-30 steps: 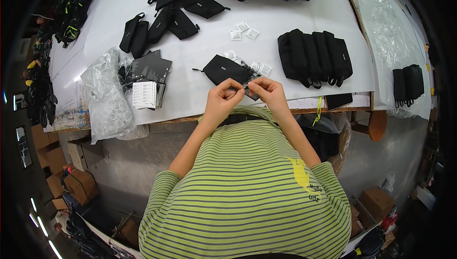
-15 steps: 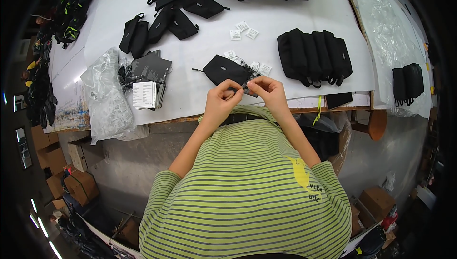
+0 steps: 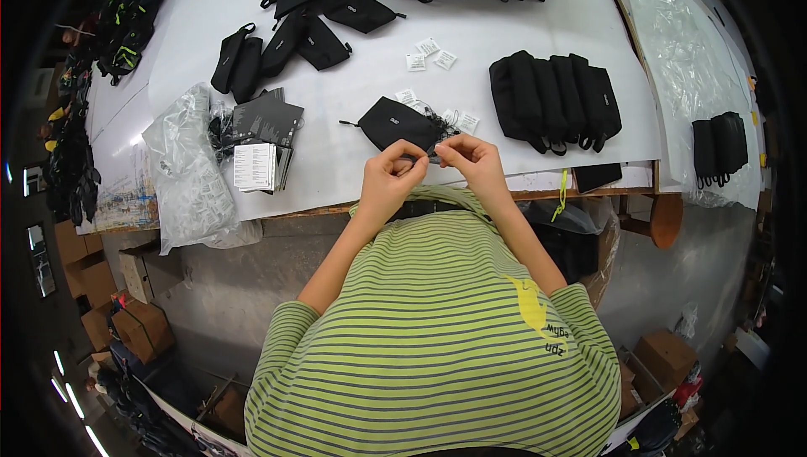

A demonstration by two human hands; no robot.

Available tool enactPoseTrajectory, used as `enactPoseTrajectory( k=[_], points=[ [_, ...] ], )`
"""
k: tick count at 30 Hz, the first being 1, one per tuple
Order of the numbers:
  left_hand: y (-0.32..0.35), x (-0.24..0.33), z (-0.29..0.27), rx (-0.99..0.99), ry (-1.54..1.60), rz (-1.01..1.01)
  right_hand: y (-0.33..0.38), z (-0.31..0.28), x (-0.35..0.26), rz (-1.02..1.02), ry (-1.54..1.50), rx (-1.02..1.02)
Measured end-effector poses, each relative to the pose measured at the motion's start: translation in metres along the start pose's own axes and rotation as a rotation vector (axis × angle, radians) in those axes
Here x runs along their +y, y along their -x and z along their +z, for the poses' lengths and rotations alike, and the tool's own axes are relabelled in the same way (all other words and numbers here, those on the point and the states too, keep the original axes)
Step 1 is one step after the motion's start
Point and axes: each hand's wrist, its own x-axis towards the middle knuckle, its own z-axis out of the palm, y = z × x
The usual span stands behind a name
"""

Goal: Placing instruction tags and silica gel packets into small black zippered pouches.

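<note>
My left hand (image 3: 391, 178) and my right hand (image 3: 467, 159) meet at the near edge of the white table (image 3: 471, 28), fingers pinched together on a small dark item between them; what it is stays too small to tell. Just beyond my fingers lies a flat black pouch (image 3: 395, 123) with a zip pull at its left. Small white sachets (image 3: 461, 120) lie beside the pouch, touching its right end.
A row of black pouches (image 3: 555, 102) stands at the right. More black pouches (image 3: 286, 41) lie at the back left. A crumpled clear plastic bag (image 3: 189, 179) and a stack of white booklets (image 3: 256, 165) sit at the left. Cardboard boxes (image 3: 134, 322) are on the floor.
My hands have stayed in the same place, with only slight finger movement on the small item.
</note>
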Motion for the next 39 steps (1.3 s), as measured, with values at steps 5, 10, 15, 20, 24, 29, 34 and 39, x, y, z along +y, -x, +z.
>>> enactPoseTrajectory(
  k=[5,10,15,20,24,29,34,39],
  points=[
    [0.000,0.000,0.000,-0.005,-0.003,-0.004,0.001,0.002,-0.001,-0.011,0.012,0.008],
    [0.002,-0.003,-0.001,-0.024,-0.050,-0.002,0.005,0.003,-0.012,-0.074,0.285,0.008],
    [0.004,-0.007,-0.005,-0.009,-0.060,-0.004,0.005,0.009,-0.011,-0.153,0.387,0.002],
    [0.016,-0.010,-0.015,-0.058,-0.087,-0.063,-0.008,0.003,-0.019,-0.069,0.504,-0.195],
    [0.019,-0.004,-0.013,-0.241,-0.402,-0.094,-0.052,0.011,-0.010,0.021,0.741,-0.253],
    [0.021,-0.006,-0.003,-0.359,-0.451,0.032,-0.070,0.042,0.046,-0.509,1.348,-0.312],
    [0.025,-0.021,-0.013,-0.117,-0.306,0.158,-0.075,0.034,0.041,-0.309,1.122,-0.146],
    [0.015,-0.009,-0.021,0.269,-0.717,0.466,-0.032,0.029,-0.036,-0.302,0.930,-0.104]
  ],
)
